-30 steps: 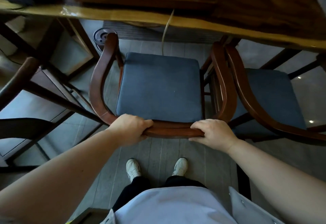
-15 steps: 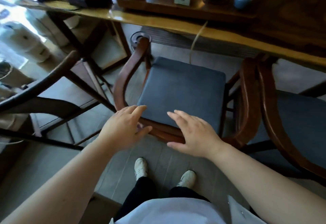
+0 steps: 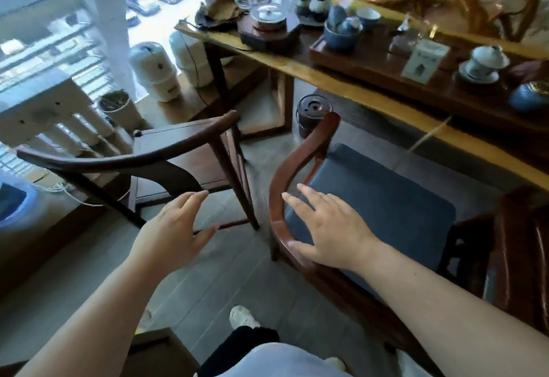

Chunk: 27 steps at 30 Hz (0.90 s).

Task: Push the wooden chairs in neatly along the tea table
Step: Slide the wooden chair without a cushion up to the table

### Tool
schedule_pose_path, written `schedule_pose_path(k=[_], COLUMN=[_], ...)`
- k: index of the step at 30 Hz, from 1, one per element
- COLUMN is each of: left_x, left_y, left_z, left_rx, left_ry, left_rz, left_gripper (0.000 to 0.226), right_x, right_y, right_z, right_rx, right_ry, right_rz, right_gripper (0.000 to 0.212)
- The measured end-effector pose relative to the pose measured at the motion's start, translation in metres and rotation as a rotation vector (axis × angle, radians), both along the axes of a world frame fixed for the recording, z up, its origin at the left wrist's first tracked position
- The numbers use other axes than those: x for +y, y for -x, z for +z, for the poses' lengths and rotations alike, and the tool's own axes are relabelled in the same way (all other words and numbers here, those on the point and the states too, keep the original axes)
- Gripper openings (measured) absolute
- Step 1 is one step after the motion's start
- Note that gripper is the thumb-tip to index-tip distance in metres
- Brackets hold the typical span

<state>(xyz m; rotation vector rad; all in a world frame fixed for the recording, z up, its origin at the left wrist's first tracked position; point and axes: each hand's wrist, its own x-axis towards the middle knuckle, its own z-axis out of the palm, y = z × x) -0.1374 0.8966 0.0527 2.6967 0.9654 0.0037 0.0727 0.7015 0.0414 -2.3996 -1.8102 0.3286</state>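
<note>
A reddish wooden chair [image 3: 300, 156] with a blue seat cushion [image 3: 383, 198] stands tucked under the tea table [image 3: 371, 100]. My right hand [image 3: 329, 228] hovers open over its curved back rail, the thumb near the rail, fingers spread and gripping nothing. To the left stands a darker wooden chair [image 3: 124, 156] with a curved top rail, angled away from the table. My left hand [image 3: 175, 225] is open in the air just below that dark chair's backrest, touching nothing. A second reddish chair [image 3: 520, 243] sits at the right edge.
Tea ware crowds the table: a glass kettle [image 3: 267, 11], blue cups [image 3: 341, 32], a lidded cup [image 3: 484, 61] and a small box [image 3: 423, 60]. White appliances [image 3: 154, 73] and a bin [image 3: 118, 106] stand by the window at left. A round dark canister [image 3: 312, 112] sits on the floor under the table.
Both hands have let go of the reddish chair's back rail and opened. The view has swung left and up, bringing the dark chair and window into sight; my left hand has moved towards the dark chair.
</note>
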Motion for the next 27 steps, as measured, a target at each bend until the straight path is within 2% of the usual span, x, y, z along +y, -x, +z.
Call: schedule_pose_path(k=[5,11,17,20,27], left_x=[0.064,0.125,0.169,0.190,0.232], left_y=[0.019,0.033,0.029,0.027,0.029], left_z=[0.001,0.001,-0.007,-0.009,-0.012], left_rx=[0.006,0.046,0.114,0.157,0.317], left_ry=[0.009,-0.020,-0.022,-0.052,-0.143], left_rz=[0.118,0.217,0.226,0.229,0.195], left_gripper=[0.070,0.075,0.091,0.093,0.094], right_x=[0.065,0.131,0.197,0.241,0.327], right_y=[-0.006,-0.015,-0.027,-0.033,-0.026], right_z=[0.019,0.018,0.003,-0.008,-0.049], right_rx=[0.077,0.174,0.246,0.260,0.182], right_ry=[0.083,0.042,0.007,-0.058,-0.060], right_rz=[0.024,0.004,0.095,0.180,0.411], right_gripper=[0.073,0.068,0.083,0.084,0.085])
